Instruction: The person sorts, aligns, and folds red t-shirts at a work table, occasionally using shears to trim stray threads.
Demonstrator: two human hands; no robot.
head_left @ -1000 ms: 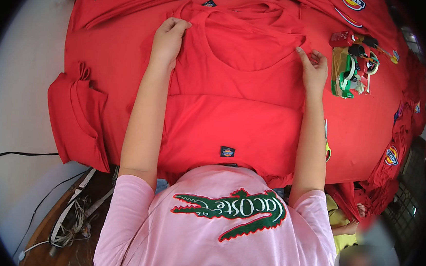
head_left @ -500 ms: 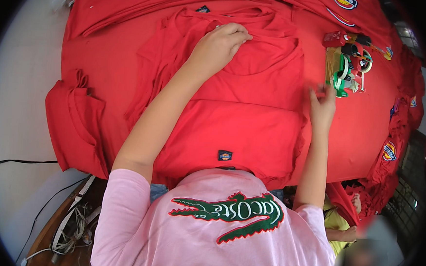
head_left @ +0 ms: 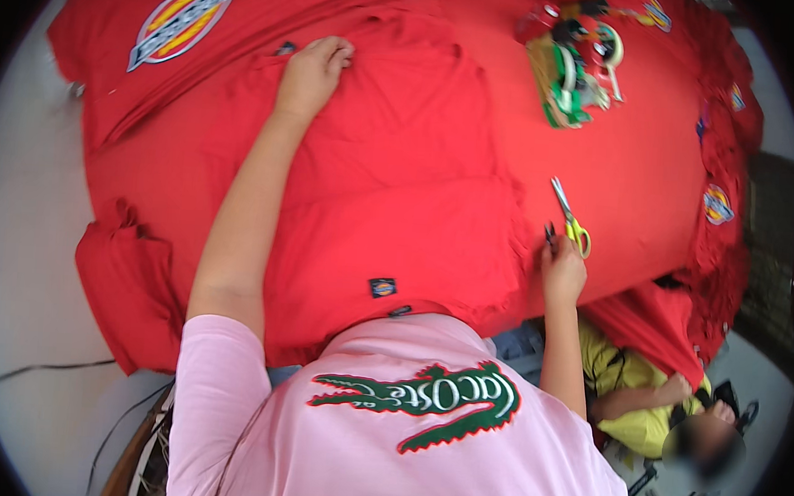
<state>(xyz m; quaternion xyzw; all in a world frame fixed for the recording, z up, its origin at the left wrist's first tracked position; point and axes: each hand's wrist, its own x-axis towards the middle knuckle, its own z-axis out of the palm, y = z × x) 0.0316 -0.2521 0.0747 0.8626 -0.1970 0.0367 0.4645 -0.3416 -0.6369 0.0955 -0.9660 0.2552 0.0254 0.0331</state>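
Observation:
A folded red shirt (head_left: 391, 202) lies on a table covered with more red cloth. My left hand (head_left: 314, 72) rests near its collar at the far side, fingers curled, pressing on the cloth. My right hand (head_left: 561, 269) sits at the shirt's lower right edge, fingers pinching the fabric. Scissors with yellow-green handles (head_left: 570, 218) lie on the cloth just beyond my right hand, not held. A small dark label (head_left: 382, 287) shows on the shirt's near hem.
A pile of tape rolls and small tools (head_left: 577, 59) sits at the far right. A red garment with a round yellow and orange patch (head_left: 182, 18) lies at the far left. Folded red cloth (head_left: 126, 286) hangs off the left edge. A person in yellow (head_left: 651, 404) sits lower right.
My left hand moved left along the collar area. My right hand dropped from the shirt's right side to its lower right edge, near the scissors. The view shifted.

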